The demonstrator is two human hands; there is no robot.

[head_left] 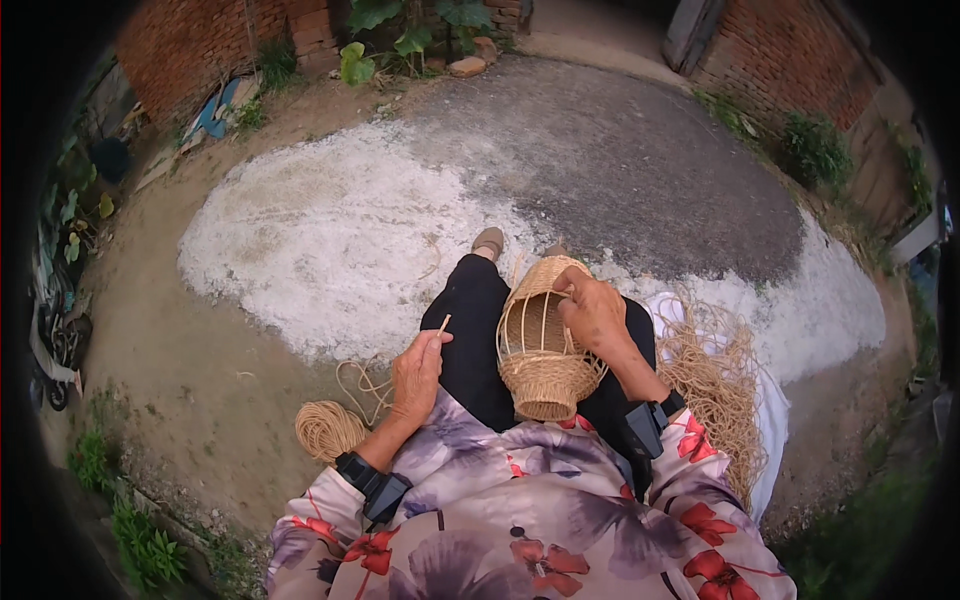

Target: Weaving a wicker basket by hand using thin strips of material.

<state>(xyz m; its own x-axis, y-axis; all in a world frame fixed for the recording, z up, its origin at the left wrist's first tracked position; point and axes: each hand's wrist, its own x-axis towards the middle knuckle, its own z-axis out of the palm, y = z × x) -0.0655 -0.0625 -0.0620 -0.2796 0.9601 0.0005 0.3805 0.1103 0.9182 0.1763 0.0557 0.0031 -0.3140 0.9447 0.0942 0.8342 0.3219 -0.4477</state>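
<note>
My left hand [413,372], over my left thigh, pinches a short piece of straw-coloured cord [443,326] that sticks up from the fingertips. A woven straw-coloured basket [540,390], with open upright ribs round its middle, lies between my thighs. My right hand [595,325] grips its upper part, fingers curled at the edge of the opening. A coil of cord [325,432] sits low at the left with loose loops beside it. At the right, a tangled heap of cord [705,380] rests on white cloth [768,450].
The ground [250,250] has a pale powdery patch and a dark patch [660,170]. Brick walls [790,75], a doorway [600,25] and plants [410,35] stand at the back. Assorted objects and a small wheel [55,390] are at the far left.
</note>
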